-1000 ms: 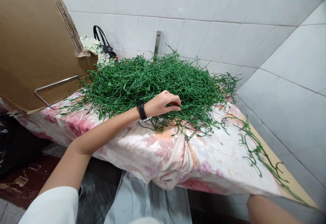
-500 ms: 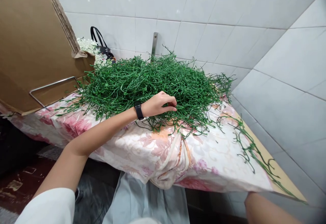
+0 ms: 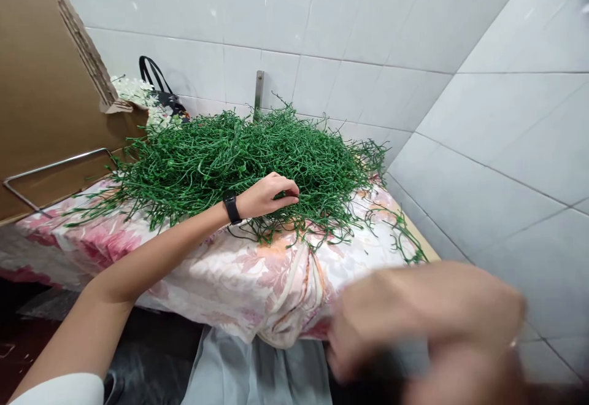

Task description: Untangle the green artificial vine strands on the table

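Note:
A large tangled heap of thin green plastic stems (image 3: 239,159) lies on a table with a flowered cloth (image 3: 257,264). My left hand (image 3: 270,195), with a black watch (image 3: 232,207) on the wrist, is at the front edge of the heap. Its fingers are curled, thumb and forefinger tips close together; whether a stem is between them I cannot make out. My right hand (image 3: 368,319) is over the table's near right edge, smeared by motion, its fingers unclear. Behind the right forearm, a few separate green stems (image 3: 408,242) lie at the table's right side.
At the left stands a brown cardboard box (image 3: 41,86) with a bent metal wire frame (image 3: 59,164) before it. White artificial flowers (image 3: 133,91) and a black-handled bag (image 3: 163,95) are behind. A metal strip (image 3: 258,95) stands against the white tiled wall (image 3: 368,18).
My right hand has swung up into view from the lower right, over the table's near edge. The view has shifted to the right. My left hand stays at the heap, fingers curled.

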The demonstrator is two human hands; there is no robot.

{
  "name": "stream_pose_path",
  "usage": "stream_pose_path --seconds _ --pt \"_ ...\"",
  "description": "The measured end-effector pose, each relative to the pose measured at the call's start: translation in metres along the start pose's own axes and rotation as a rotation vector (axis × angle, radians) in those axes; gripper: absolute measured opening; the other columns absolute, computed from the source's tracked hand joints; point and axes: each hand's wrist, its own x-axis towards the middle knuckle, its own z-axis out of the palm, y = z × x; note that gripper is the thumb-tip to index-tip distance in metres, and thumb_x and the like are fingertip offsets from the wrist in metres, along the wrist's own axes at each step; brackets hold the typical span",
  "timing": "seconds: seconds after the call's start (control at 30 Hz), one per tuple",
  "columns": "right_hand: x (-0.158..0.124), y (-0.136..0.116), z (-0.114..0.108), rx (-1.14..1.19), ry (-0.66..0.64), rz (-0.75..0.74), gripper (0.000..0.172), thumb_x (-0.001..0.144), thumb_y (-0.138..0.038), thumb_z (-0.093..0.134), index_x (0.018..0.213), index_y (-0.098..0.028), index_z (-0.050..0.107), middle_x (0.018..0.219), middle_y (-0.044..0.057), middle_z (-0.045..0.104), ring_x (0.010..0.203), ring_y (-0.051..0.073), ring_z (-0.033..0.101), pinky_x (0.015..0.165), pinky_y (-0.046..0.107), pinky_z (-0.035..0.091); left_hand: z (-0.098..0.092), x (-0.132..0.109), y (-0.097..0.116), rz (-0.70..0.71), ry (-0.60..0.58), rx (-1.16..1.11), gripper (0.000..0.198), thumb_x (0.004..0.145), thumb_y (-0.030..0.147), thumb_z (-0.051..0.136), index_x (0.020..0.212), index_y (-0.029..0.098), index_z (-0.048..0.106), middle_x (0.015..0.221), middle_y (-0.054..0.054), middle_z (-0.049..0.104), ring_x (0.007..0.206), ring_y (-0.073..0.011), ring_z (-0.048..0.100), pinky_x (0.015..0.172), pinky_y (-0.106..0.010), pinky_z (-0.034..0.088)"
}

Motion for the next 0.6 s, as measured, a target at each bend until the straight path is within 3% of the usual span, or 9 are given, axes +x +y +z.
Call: stream_pose_path --seconds 0.03,0.07,0.13,0.2,0.33,0.43,0.6 --pt "0.009 0.013 -0.002 0.069 -0.148 -0.048 0.020 0.079 -0.039 0.057 0.095 -0.027 0.059 0.084 -0.005 0.066 0.071 0.005 0.060 0.062 0.013 0.046 0.000 0.000 0.001 -0.004 0.012 0.004 0.011 0.083 0.024 0.052 0.083 0.014 0.057 0.079 -0.002 0.066 0.075 -0.0108 0.059 0.077 -0.025 0.039" --pt "0.020 0.027 -0.003 0.073 -0.150 0.068 0.014 0.084 -0.032 0.052 0.091 -0.023 0.060 0.081 -0.003 0.066 0.067 0.006 0.059 0.059 0.015 0.044 -0.001 0.000 0.001 -0.010 0.029 0.009 0.010 0.083 0.023 0.052 0.083 0.014 0.057 0.080 -0.002 0.066 0.075 -0.0109 0.059 0.077 -0.025 0.039" --pt "0.039 0.056 0.000 -0.091 0.016 0.338 0.028 0.088 -0.032 0.042 0.070 -0.017 0.058 0.059 -0.002 0.058 0.049 0.007 0.048 0.047 0.021 0.036 -0.001 0.000 0.002 -0.029 0.081 0.021 0.008 0.083 0.021 0.052 0.084 0.014 0.057 0.081 -0.002 0.066 0.075 -0.0109 0.059 0.077 -0.025 0.039" --pt "0.052 0.081 0.008 -0.201 0.270 0.454 0.031 0.087 -0.034 0.043 0.065 -0.016 0.055 0.053 -0.002 0.051 0.046 0.007 0.041 0.047 0.023 0.031 -0.002 0.000 0.002 -0.043 0.135 0.028 0.006 0.082 0.020 0.054 0.084 0.015 0.057 0.081 -0.001 0.067 0.074 -0.0108 0.059 0.077 -0.025 0.040" --pt "0.059 0.107 0.033 -0.005 0.541 0.349 0.023 0.082 -0.036 0.052 0.075 -0.015 0.059 0.067 0.001 0.059 0.058 0.008 0.050 0.055 0.022 0.039 -0.001 0.000 0.002 -0.054 0.201 0.037 0.007 0.080 0.021 0.057 0.082 0.015 0.058 0.079 -0.001 0.067 0.073 -0.0108 0.059 0.075 -0.025 0.041" --pt "0.056 0.115 0.050 0.082 0.650 0.300 0.018 0.080 -0.031 0.056 0.086 -0.015 0.061 0.079 0.003 0.061 0.068 0.010 0.054 0.063 0.024 0.044 0.000 0.000 0.002 -0.073 0.210 0.041 0.007 0.079 0.022 0.058 0.082 0.015 0.058 0.079 -0.001 0.067 0.073 -0.0109 0.059 0.074 -0.024 0.042" --pt "0.054 0.123 0.062 0.100 0.773 0.224 0.008 0.080 -0.024 0.056 0.082 -0.018 0.061 0.081 0.003 0.059 0.076 0.012 0.057 0.071 0.029 0.047 0.002 -0.001 0.004 -0.118 0.202 0.067 0.012 0.078 0.026 0.060 0.082 0.015 0.058 0.079 -0.001 0.066 0.075 -0.0116 0.058 0.075 -0.026 0.041"
